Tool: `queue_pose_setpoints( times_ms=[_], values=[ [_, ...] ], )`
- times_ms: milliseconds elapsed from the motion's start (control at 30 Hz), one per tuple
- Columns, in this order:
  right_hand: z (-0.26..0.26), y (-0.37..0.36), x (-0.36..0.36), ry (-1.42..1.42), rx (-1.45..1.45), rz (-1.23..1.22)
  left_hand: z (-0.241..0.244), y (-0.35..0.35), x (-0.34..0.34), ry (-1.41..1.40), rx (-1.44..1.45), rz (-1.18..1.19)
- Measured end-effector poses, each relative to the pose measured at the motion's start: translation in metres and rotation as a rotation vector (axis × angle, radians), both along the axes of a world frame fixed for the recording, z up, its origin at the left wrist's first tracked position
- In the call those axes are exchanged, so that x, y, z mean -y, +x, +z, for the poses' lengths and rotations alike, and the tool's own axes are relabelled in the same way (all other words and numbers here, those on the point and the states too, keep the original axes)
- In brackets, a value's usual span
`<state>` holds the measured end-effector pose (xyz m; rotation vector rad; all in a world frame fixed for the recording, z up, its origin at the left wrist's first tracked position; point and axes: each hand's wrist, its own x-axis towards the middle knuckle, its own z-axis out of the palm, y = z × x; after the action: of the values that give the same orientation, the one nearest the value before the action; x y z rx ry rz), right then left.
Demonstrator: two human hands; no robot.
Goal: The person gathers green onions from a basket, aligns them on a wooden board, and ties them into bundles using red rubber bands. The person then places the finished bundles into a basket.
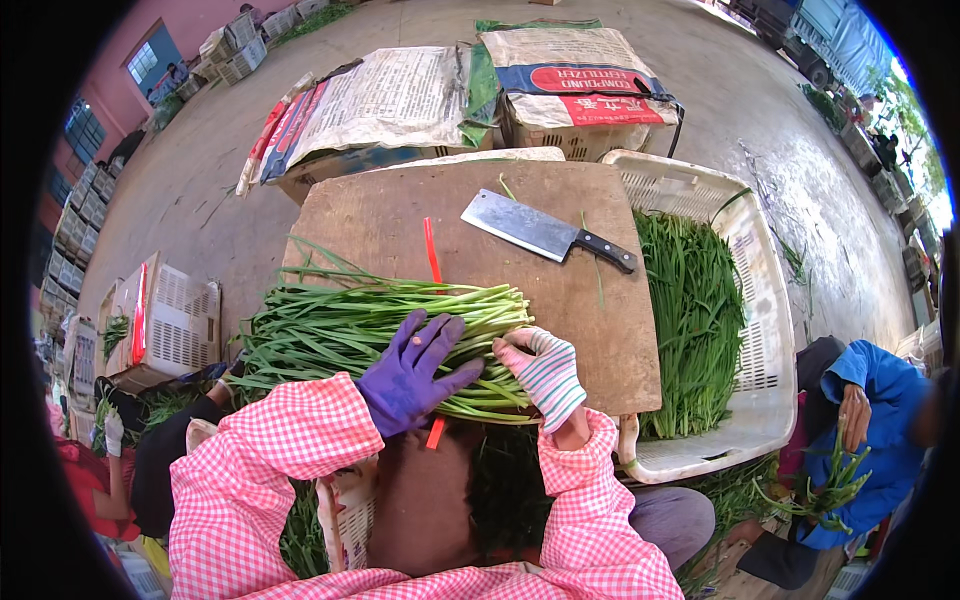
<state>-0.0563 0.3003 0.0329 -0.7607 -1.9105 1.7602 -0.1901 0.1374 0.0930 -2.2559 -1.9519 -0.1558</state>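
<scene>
A loose bundle of long green leaves, likely garlic chives (322,322), lies across a wooden board (465,202), pale stem ends to the right. My left hand (424,375), in a purple rubber glove, rests flat on the bundle with its fingers slightly spread. At the stem ends, my right hand (544,367) in a striped knit glove pinches stems between thumb and fingers. A red tie strip (431,247) runs under the bundle, showing above and below it. Beyond, a cleaver (525,225) with a black handle lies on the board.
A white plastic crate (765,360) holding cut greens (690,322) stands right of the board. Crates covered with fertilizer sacks (390,97) stand beyond it. At the right a person in blue (877,435) holds greens; a person in red (94,480) sits at the left.
</scene>
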Motion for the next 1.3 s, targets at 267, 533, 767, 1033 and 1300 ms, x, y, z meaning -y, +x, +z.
queue_pose_setpoints(
  times_ms=[267, 533, 767, 1033, 1300],
  values=[
    [0.027, 0.003, -0.003, -0.317, 0.039, -0.101, 0.011, 0.002, 0.003, -0.016, 0.076, 0.028],
    [-0.002, 0.004, -0.007, 0.223, 0.214, 0.008, 0.016, 0.001, 0.001, -0.106, 0.156, 0.045],
    [-0.008, 0.005, -0.008, 0.435, 0.301, 0.015, 0.019, 0.001, 0.000, -0.140, 0.139, 0.042],
    [-0.006, -0.005, -0.005, 0.466, 0.266, 0.014, 0.014, 0.001, 0.000, -0.141, 0.146, 0.066],
    [0.011, -0.015, -0.011, 0.336, 0.360, 0.099, 0.008, 0.001, 0.000, -0.113, 0.160, 0.087]
  ],
)
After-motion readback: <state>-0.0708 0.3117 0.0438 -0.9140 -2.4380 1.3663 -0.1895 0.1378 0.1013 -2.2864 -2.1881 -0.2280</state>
